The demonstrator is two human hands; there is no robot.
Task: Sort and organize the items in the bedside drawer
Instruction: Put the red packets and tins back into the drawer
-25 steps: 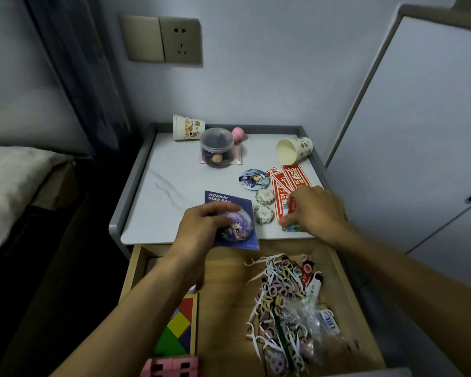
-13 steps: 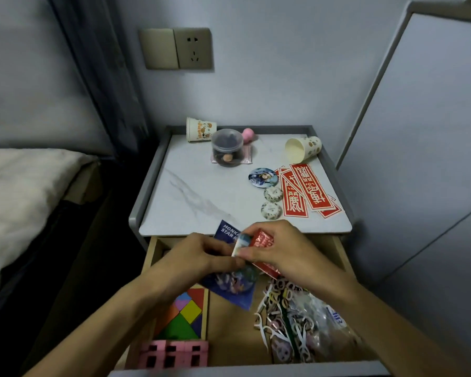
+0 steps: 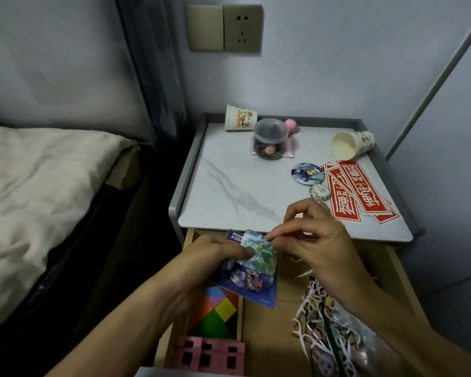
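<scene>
Two hands met above the open drawer [image 3: 403,284], at its front-left part just below the nightstand top [image 3: 229,186]. The left hand [image 3: 212,257] curled its fingers round a blue badge packet [image 3: 259,293] and pressed a small printed card [image 3: 261,257] against the packet's face with its thumb. The right hand [image 3: 318,240] pinched that card's upper edge between thumb and forefinger, the other fingers lifted and loosely bent. Under the packet, a coloured tangram puzzle [image 3: 218,311] lay in the drawer's left side, with pink blocks [image 3: 212,355] nearer the front; a clear bag of white picks [image 3: 329,333] filled the right side. On the nightstand top sat two round badges [image 3: 307,172], red paper strips [image 3: 356,191], a clear jar [image 3: 271,138] and two paper cups [image 3: 239,118], one tipped over.
</scene>
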